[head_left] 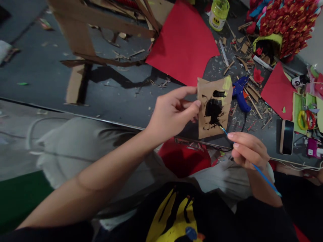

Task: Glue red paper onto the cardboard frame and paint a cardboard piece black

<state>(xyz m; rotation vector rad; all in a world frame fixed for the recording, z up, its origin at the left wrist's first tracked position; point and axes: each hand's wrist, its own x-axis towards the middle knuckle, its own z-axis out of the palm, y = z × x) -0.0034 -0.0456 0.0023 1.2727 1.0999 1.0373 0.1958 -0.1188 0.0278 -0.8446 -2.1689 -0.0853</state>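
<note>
My left hand (174, 109) pinches the left edge of a brown cardboard piece (205, 129), holding it up near the table's front edge. Black paint covers the middle of the cardboard in patches, and a yellow-green smear marks its upper right corner. Between the fingertips of my right hand (249, 151) is a thin blue paintbrush (266, 179). Its bristles touch the lower part of the black paint. Just behind the cardboard's right side lies a blue glue gun (241, 94).
Red paper sheets (185, 43) lie behind the cardboard and to the right. A cardboard frame (78, 80) stands at left. A yellow paint jar (219, 15), scraps, a phone (287, 137), scissors (306, 120) and a red textured object (289, 28) are on the dark table (37, 77).
</note>
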